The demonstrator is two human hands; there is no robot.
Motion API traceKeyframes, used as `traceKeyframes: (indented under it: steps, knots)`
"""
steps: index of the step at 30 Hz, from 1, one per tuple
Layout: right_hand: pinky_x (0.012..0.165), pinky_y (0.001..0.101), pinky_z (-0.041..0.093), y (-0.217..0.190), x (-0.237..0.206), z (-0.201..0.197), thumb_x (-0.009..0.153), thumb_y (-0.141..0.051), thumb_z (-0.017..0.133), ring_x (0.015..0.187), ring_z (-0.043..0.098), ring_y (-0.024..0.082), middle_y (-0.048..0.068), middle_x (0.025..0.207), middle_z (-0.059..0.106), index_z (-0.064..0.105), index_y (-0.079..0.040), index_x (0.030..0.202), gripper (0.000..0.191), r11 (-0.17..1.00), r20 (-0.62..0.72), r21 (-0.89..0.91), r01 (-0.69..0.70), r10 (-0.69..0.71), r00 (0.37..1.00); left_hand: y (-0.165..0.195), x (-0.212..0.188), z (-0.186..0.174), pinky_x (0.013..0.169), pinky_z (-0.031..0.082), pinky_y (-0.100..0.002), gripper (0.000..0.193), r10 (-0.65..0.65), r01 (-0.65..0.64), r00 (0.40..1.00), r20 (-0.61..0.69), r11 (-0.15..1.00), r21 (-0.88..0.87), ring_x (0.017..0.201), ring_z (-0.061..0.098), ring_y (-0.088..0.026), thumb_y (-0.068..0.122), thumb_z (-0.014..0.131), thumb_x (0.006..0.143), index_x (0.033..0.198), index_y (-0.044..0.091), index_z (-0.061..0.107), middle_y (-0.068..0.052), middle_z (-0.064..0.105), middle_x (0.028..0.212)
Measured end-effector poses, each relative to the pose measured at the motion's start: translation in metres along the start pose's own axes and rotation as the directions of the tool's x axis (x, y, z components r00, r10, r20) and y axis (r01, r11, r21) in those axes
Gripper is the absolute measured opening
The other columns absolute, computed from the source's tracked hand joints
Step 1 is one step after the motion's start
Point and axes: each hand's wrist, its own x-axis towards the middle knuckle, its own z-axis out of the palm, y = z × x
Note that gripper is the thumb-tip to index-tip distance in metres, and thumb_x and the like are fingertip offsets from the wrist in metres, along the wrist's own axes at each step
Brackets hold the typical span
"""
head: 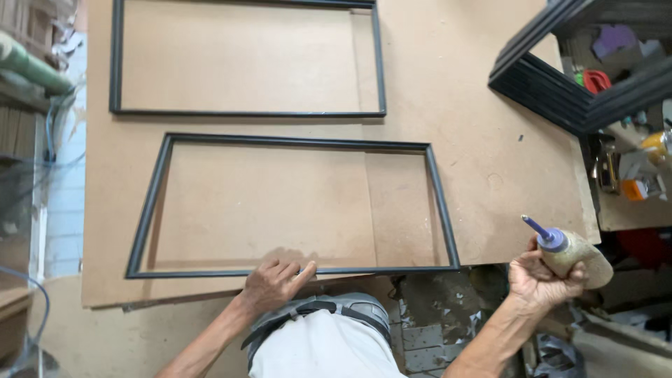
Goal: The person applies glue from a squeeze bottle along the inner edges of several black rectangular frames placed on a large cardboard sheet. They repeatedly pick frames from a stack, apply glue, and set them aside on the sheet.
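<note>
A thin black rectangular frame (161,178) lies flat on a brown board (448,77). My left hand (273,281) rests on the frame's near rail, fingers pressed down on it. Off the board's right edge, my right hand (537,278) grips a glue bottle (577,253) with a purple nozzle pointing up and left. A second black frame (381,70) lies farther back on the same board.
A stack of thicker black frames (560,91) stands at the upper right over a cluttered bench with small tools (630,175). Green and wooden stock (28,63) sits at the left. Debris covers the floor (434,308) below the board.
</note>
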Motion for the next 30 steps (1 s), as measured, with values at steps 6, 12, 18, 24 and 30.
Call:
traceKeyframes:
  steps: [6, 12, 18, 24, 30]
  knots:
    - [0.067, 0.0343, 0.068, 0.140, -0.005, 0.109, 0.077, -0.008, 0.076, 0.100, 0.075, 0.038, 0.016, 0.105, 0.074, 0.071, -0.006, 0.095, 0.019, 0.962, 0.104, -0.004, -0.273, 0.272, 0.957, -0.009, -0.044, 0.045, 0.079, 0.050, -0.040, 0.026, -0.369, 0.368, 0.929, 0.033, 0.929, 0.031, 0.090, 0.062, -0.021, 0.033, 0.073, 0.095, 0.107, 0.010, 0.068, -0.006, 0.063, 0.090]
    - [0.094, 0.0423, 0.069, 0.303, -0.068, 0.178, 0.063, 0.006, 0.071, 0.103, 0.075, 0.027, 0.015, 0.107, 0.075, 0.070, -0.002, 0.101, 0.039, 0.868, 0.082, -0.150, -0.473, 0.488, 0.869, -0.041, -0.127, 0.029, 0.115, 0.029, -0.066, 0.084, -0.804, 0.908, 0.418, -0.422, 0.362, 0.209, 0.136, 0.046, -0.036, 0.069, 0.065, 0.083, 0.141, 0.008, 0.056, -0.018, 0.055, 0.143]
    - [0.082, 0.0407, 0.067, 0.433, -0.113, 0.175, 0.068, 0.011, 0.073, 0.098, 0.073, 0.026, 0.018, 0.107, 0.073, 0.066, 0.000, 0.106, 0.040, 0.539, 0.072, -0.380, -0.752, 0.828, 0.556, -0.063, -0.165, 0.032, 0.120, 0.016, -0.068, 0.110, -0.857, 0.991, -0.015, -0.515, 0.054, -0.120, 0.147, 0.029, -0.044, 0.080, 0.059, 0.089, 0.151, -0.009, 0.039, -0.026, 0.039, 0.155]
    - [0.086, 0.0552, 0.070, 0.535, -0.125, 0.122, 0.073, 0.013, 0.061, 0.080, 0.074, 0.027, 0.018, 0.092, 0.069, 0.061, 0.007, 0.088, 0.016, 0.336, 0.029, -0.602, -0.725, 0.916, 0.400, -0.063, -0.160, 0.046, 0.125, 0.006, -0.067, 0.094, -0.875, 0.997, -0.055, -0.481, -0.025, -0.068, 0.155, 0.028, -0.037, 0.070, 0.051, 0.094, 0.154, -0.002, 0.045, -0.015, 0.043, 0.162]
    - [0.080, 0.0471, 0.069, 0.566, -0.135, 0.091, 0.073, 0.015, 0.058, 0.076, 0.073, 0.022, 0.013, 0.084, 0.071, 0.064, 0.010, 0.092, 0.021, 0.237, -0.031, -0.737, -0.634, 0.924, 0.381, -0.058, -0.161, 0.043, 0.125, 0.004, -0.064, 0.097, -0.884, 0.993, -0.097, -0.457, -0.053, -0.107, 0.153, 0.028, -0.035, 0.077, 0.042, 0.094, 0.153, 0.000, 0.047, -0.013, 0.045, 0.160]
